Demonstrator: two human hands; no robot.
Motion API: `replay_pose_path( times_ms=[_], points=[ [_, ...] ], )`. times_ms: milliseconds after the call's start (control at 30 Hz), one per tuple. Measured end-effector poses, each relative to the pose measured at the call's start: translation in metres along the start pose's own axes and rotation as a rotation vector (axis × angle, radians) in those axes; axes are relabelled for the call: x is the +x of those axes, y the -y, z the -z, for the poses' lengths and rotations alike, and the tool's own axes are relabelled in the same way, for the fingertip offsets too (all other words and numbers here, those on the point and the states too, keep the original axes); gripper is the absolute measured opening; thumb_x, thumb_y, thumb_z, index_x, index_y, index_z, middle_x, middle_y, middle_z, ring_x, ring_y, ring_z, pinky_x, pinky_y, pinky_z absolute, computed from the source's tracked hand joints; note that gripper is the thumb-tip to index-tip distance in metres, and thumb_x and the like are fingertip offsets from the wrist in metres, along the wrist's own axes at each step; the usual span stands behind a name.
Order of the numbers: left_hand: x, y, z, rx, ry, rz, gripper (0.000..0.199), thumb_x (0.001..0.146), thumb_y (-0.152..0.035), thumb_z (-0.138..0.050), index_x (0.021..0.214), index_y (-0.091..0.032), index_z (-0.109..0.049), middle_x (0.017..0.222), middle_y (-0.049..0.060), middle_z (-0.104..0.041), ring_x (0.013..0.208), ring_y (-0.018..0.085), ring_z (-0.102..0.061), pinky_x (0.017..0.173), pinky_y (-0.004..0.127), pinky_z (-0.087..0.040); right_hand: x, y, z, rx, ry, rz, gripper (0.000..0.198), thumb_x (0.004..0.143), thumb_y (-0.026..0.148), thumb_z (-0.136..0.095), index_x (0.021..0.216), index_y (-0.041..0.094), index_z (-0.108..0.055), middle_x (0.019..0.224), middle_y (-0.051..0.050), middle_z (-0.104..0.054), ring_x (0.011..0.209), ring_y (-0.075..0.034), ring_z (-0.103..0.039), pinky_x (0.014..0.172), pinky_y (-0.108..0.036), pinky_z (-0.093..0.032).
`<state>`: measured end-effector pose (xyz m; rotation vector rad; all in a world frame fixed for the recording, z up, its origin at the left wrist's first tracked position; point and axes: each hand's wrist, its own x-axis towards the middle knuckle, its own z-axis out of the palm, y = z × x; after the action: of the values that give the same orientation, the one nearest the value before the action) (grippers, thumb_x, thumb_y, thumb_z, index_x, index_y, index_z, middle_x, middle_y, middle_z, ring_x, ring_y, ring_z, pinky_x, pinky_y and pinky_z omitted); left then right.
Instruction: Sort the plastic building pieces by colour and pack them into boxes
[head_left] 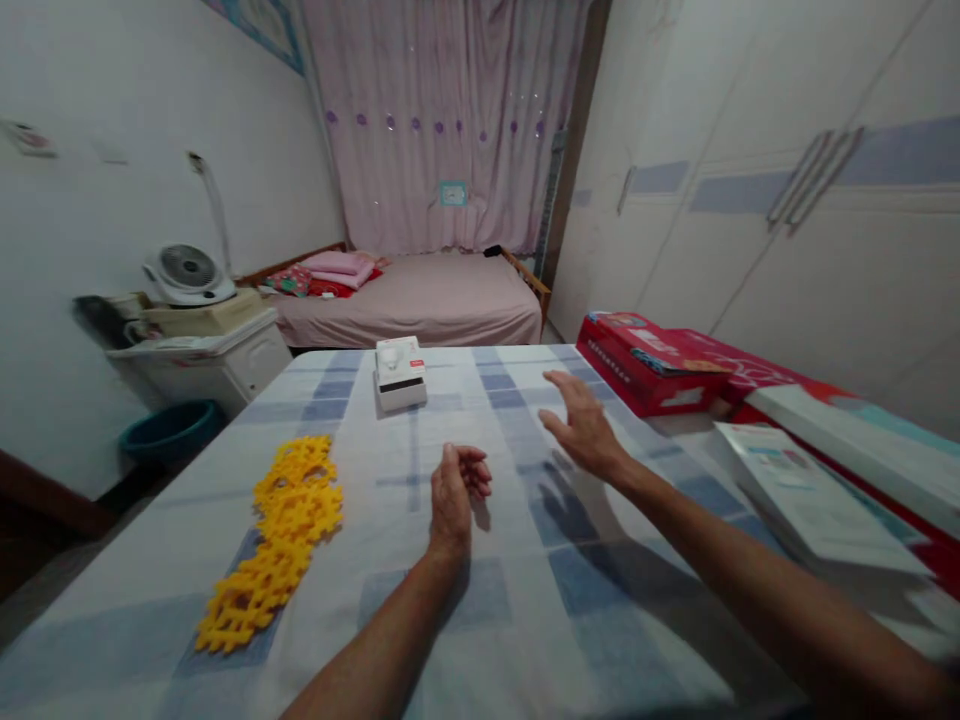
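Observation:
My left hand (454,492) rests on its outer edge on the checked tablecloth (409,640), thumb up and fingers loosely curled. Nothing shows in it. Over the right part of the table, my right hand (585,428) is held with thumb and fingers apart and casts a shadow on the cloth; it holds nothing. To the left of my left hand lie yellow interlocking plastic pieces (300,512) in a long heap. Beyond both hands stands a small white box (400,374), with a dark gap along its front.
Red boxes (637,360) line the right edge of the table, with a flat white package (817,490) nearer me. Past the table are a bed (442,290) and pink curtains (442,60). At left are a white fan (189,275) and a teal bin (172,430); wardrobes (750,130) stand right.

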<state>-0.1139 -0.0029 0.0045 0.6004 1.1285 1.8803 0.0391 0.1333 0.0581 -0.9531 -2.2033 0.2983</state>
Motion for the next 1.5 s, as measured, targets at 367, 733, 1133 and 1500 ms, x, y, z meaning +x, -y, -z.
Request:
replay_pose_path(
  times_ms=[367, 733, 1133, 1500],
  points=[
    [-0.007, -0.005, -0.003, 0.217, 0.029, -0.032, 0.05, 0.088, -0.059, -0.041, 0.077, -0.015, -0.063, 0.058, 0.001, -0.06, 0.045, 0.009, -0.051, 0.043, 0.02, -0.041, -0.169, -0.111, 0.166, -0.72, -0.105, -0.66, 0.075, 0.081, 0.066, -0.045, 0.136, 0.015, -0.044, 0.134, -0.019, -0.05, 0.12, -0.037, -0.045, 0.093, -0.054, -0.039],
    [-0.006, -0.001, -0.001, 0.263, 0.04, -0.023, 0.054, 0.085, -0.064, -0.042, 0.078, -0.014, -0.062, 0.059, 0.0, -0.06, 0.045, 0.009, -0.051, 0.044, 0.019, -0.04, -0.171, -0.101, 0.161, -0.916, 0.052, -0.58, 0.072, 0.084, 0.058, -0.044, 0.142, 0.016, -0.034, 0.13, -0.019, -0.05, 0.11, -0.036, -0.051, 0.085, -0.053, -0.042],
    [-0.004, 0.002, 0.001, 0.276, 0.056, -0.045, 0.057, 0.084, -0.066, -0.043, 0.08, -0.013, -0.063, 0.059, 0.001, -0.06, 0.046, 0.008, -0.051, 0.045, 0.019, -0.039, -0.151, -0.05, 0.113, -0.75, -0.016, -0.392, 0.062, 0.086, 0.049, -0.048, 0.137, 0.015, -0.042, 0.143, -0.019, -0.041, 0.127, -0.035, -0.041, 0.094, -0.055, -0.04],
    [-0.004, 0.002, 0.001, 0.282, 0.088, -0.028, 0.057, 0.083, -0.067, -0.045, 0.08, -0.013, -0.064, 0.06, 0.001, -0.06, 0.046, 0.008, -0.051, 0.044, 0.019, -0.039, -0.131, -0.055, 0.093, -0.745, -0.154, -0.286, 0.051, 0.091, 0.043, -0.043, 0.131, 0.012, -0.047, 0.127, -0.018, -0.056, 0.119, -0.031, -0.047, 0.098, -0.047, -0.032]
  ],
)
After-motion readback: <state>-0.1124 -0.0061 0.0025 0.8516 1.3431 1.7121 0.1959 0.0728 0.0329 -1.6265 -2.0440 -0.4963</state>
